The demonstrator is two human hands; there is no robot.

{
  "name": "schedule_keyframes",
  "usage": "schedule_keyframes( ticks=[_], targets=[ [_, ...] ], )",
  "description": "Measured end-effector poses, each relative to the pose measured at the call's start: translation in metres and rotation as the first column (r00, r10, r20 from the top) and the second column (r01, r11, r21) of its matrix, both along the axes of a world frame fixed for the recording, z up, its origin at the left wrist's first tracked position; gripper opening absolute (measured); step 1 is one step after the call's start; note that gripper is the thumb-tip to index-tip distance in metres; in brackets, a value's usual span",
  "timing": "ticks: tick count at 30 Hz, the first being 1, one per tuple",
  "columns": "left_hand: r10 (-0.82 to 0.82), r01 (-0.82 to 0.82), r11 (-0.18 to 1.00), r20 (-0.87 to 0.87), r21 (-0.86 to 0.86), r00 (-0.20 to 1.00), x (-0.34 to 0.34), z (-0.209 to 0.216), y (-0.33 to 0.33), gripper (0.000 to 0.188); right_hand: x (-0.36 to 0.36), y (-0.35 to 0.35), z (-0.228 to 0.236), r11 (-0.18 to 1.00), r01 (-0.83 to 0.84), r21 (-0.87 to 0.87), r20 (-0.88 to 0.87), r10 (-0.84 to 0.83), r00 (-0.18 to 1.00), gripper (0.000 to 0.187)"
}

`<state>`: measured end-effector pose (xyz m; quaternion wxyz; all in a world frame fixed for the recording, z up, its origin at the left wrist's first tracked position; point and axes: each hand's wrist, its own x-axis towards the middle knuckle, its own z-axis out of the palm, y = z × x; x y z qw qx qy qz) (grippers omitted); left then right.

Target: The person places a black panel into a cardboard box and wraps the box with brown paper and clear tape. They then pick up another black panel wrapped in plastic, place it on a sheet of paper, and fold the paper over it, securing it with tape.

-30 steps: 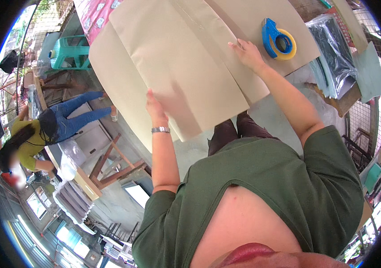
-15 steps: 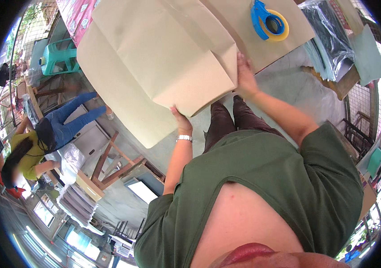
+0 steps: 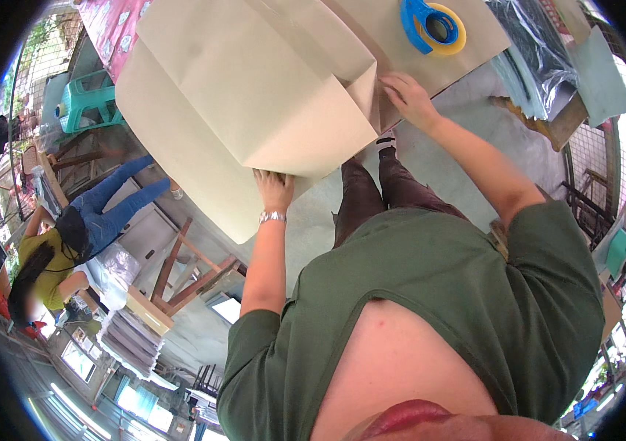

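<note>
A large sheet of brown kraft paper [image 3: 203, 81] lies on the table, folded up around something flat and box-like that it hides. My left hand [image 3: 275, 191] is at the near edge of the fold, fingers stretched and their tips tucked under the paper. At the right corner, my right hand [image 3: 410, 101] has its fingers extended against the side fold, where the paper stands up in a small open triangular pocket. Beyond that hand a blue tape dispenser [image 3: 417, 26] with a yellowish roll rests on more brown paper.
Pink patterned cloth [image 3: 111, 33] lies at the far left. Plastic-wrapped sheets [image 3: 537, 55] sit on a wooden stand at right. A green plastic stool [image 3: 89, 103] and a person in blue jeans [image 3: 103, 202] are at left, near wooden frames [image 3: 188, 272].
My left hand has slid left along the near edge, its fingertips going under the paper. My right hand has loosened from the corner, and the side fold has opened.
</note>
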<state>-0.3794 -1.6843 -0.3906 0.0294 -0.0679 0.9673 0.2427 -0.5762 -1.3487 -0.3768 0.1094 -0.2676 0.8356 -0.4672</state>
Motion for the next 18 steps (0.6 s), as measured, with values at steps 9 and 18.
schedule_keyframes(
  ticks=[9,18],
  targets=[
    [-0.22,0.232,0.972,0.244,-0.023,0.945,-0.003,-0.012,-0.024,0.052,-0.029,-0.032,-0.001,0.839,-0.464,0.284,-0.192,0.524,0.83,0.029],
    [-0.05,0.089,0.989,0.296,-0.121,0.954,0.006,0.01,0.058,0.063,0.025,-0.031,-0.013,0.971,-0.234,-0.054,0.033,0.236,0.971,0.035]
  ],
)
